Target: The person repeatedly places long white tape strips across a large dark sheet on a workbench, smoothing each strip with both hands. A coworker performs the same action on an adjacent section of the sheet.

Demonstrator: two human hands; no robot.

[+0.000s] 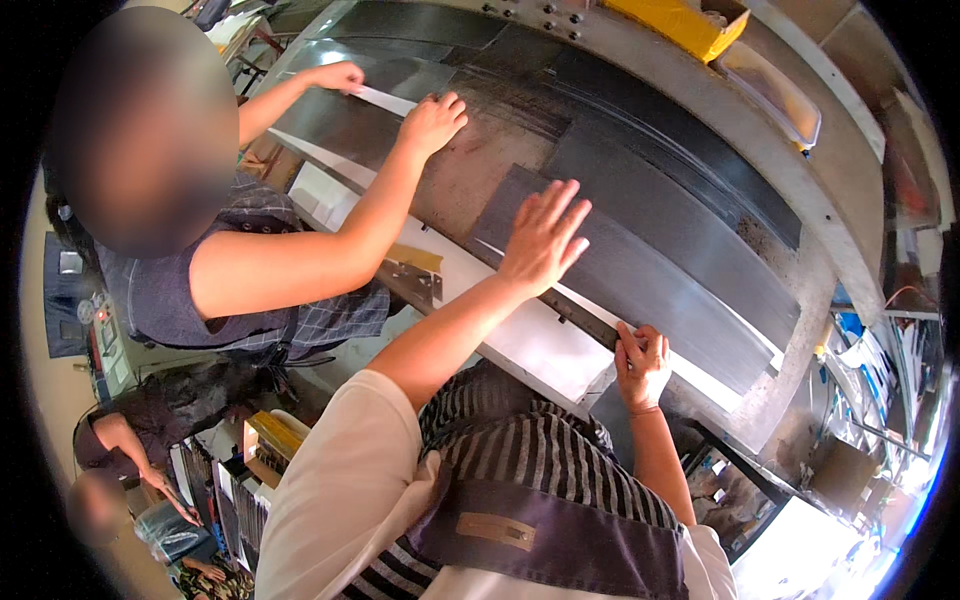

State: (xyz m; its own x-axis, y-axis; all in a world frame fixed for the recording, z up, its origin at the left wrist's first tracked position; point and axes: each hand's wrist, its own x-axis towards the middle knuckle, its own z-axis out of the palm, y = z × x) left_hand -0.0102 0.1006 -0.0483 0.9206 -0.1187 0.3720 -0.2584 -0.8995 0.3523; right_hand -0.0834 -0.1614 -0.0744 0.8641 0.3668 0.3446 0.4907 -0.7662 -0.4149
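Observation:
A long dark grey sheet lies on the worktable in front of me. A white strip runs along its near edge. My left hand is over the sheet's left part, fingers stretched out and holding nothing; whether the palm touches the sheet I cannot tell. At the near edge, my right hand is closed, its thumb and bent fingers at the white strip. To my left, a co-worker's hands hold another white strip above the table.
More dark sheets lie farther back on the worktable. A yellow box and a clear plastic tray stand at the far side. The co-worker stands close on my left. Another person is at the lower left.

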